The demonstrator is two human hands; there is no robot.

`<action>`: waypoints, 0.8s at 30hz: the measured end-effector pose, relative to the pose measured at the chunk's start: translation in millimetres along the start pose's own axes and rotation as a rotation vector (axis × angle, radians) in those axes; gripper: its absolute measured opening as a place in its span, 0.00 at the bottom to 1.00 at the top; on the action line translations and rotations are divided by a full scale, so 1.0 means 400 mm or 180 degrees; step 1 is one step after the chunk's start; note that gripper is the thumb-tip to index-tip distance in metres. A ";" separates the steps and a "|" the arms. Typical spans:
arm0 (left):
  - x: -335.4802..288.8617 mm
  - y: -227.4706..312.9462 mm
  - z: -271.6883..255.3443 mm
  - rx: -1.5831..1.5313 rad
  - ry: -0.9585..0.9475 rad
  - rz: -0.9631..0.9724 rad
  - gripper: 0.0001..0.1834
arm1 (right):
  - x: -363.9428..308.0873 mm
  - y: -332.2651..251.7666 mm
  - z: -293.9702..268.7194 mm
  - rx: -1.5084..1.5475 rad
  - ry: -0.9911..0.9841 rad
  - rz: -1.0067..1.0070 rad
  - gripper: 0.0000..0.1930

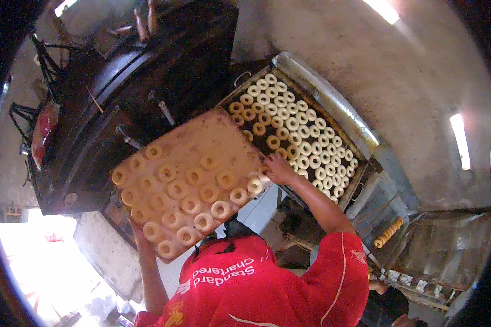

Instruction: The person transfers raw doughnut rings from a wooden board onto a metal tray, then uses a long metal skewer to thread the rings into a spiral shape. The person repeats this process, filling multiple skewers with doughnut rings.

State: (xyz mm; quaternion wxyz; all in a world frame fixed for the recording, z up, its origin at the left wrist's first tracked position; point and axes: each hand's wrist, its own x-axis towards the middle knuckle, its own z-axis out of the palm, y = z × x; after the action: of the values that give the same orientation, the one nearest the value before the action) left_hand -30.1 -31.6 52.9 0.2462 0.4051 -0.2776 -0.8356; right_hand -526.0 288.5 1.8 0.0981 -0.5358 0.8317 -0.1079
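Left hand [138, 228] grips the near edge of a wooden board [202, 147] carrying raw dough rings [191, 205]; right hand [279, 169] clasps its far corner beside the fryer tray [333, 98]

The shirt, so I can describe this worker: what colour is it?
Red shirt with white print, seen in the head view.
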 end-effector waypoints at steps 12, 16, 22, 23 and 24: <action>0.022 -0.019 -0.058 0.0088 0.0080 0.0183 0.46 | 0.220 0.128 -0.017 0.0611 0.0796 0.0781 0.19; 0.005 -0.043 -0.051 0.0104 0.0116 0.0193 0.46 | 0.163 0.138 -0.072 0.1456 0.1311 0.1023 0.23; -0.022 -0.062 -0.035 0.0122 0.0135 0.0234 0.45 | -0.105 0.213 -0.043 0.0233 0.0785 0.1485 0.12; -0.025 -0.064 -0.031 0.0122 0.0135 0.0234 0.45 | -0.133 0.242 -0.006 0.0073 0.0743 0.1548 0.11; -0.030 -0.062 -0.027 0.0140 0.0147 0.0258 0.45 | -0.134 0.239 0.021 0.0142 0.0787 0.1629 0.10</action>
State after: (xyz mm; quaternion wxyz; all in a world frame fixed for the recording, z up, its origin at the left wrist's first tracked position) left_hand -19.2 -8.9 37.1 0.2772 0.4180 -0.3063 -0.8091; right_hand -584.8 375.3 -30.9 0.0317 -0.2889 0.9429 -0.1624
